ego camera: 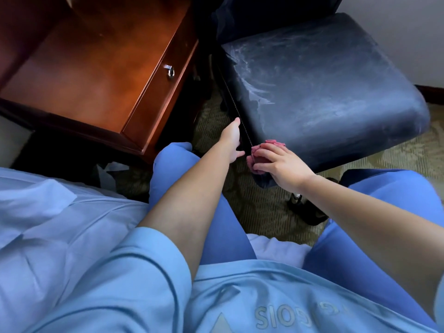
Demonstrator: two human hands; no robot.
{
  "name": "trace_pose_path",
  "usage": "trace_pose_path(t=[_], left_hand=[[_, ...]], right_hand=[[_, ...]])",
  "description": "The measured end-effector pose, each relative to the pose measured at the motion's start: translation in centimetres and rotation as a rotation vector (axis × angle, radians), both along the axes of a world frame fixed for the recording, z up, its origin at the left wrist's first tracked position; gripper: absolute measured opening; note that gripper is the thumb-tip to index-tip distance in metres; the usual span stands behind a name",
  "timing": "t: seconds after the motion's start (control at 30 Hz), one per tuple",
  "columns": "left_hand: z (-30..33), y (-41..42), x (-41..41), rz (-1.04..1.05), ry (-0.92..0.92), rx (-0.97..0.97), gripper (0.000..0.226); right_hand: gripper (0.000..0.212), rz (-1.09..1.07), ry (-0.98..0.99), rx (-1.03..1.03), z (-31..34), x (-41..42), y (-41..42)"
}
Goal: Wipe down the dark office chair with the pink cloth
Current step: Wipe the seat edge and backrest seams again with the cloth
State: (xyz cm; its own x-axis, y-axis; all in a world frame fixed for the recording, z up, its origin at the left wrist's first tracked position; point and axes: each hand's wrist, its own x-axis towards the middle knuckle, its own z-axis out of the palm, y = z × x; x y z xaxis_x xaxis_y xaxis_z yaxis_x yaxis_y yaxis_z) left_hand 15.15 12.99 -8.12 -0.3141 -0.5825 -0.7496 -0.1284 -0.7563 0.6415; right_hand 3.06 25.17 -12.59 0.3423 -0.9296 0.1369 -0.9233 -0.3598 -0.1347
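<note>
Right hand (281, 167) grips the bunched pink cloth (260, 155), pressing it against the near front corner of the dark office chair (324, 87) seat. Left hand (231, 140) rests open on the seat's left edge, holding nothing.

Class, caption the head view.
Right hand presses pink cloth on dark chair seat corner; left hand steadies its edge.

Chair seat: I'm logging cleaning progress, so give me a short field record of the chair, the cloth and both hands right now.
chair seat: dark, streaked with pale wipe marks
pink cloth: bunched, pressed on the seat's near corner
right hand: closed over the cloth
left hand: on the seat's left side edge, holds nothing that shows
wooden desk: left of the chair, drawer shut
floor: patterned carpet
</note>
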Motion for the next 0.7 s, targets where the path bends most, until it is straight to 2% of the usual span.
trace_pose_path(t=[0.13, 0.27, 0.37, 0.53, 0.6, 0.7], left_hand=[[-0.1, -0.2, -0.2, -0.012, 0.014, 0.001, 0.054], [-0.7, -0.5, -0.8, -0.012, -0.015, 0.007, 0.059], [-1.0, -0.7, -0.8, 0.000, -0.027, 0.007, 0.060], [-0.9, -0.4, -1.0, 0.002, -0.048, -0.008, 0.062], [-1.1, -0.4, -1.2, -0.003, -0.067, -0.021, 0.061], [-1.1, -0.1, -1.2, -0.001, -0.086, -0.022, 0.059]], right_hand=[[0.042, 0.086, 0.030, 0.047, 0.2, -0.3, 1.4], [0.032, 0.045, 0.004, 0.025, 0.7, 0.2, 0.3], [0.032, 0.030, -0.024, 0.002, 0.1, 0.5, 0.7], [0.025, 0.231, 0.015, -0.001, -1.1, -1.3, 1.9], [0.019, 0.185, -0.009, -0.044, -0.7, -1.4, 0.3], [0.022, 0.031, -0.087, -0.103, -0.3, -0.5, -1.3]])
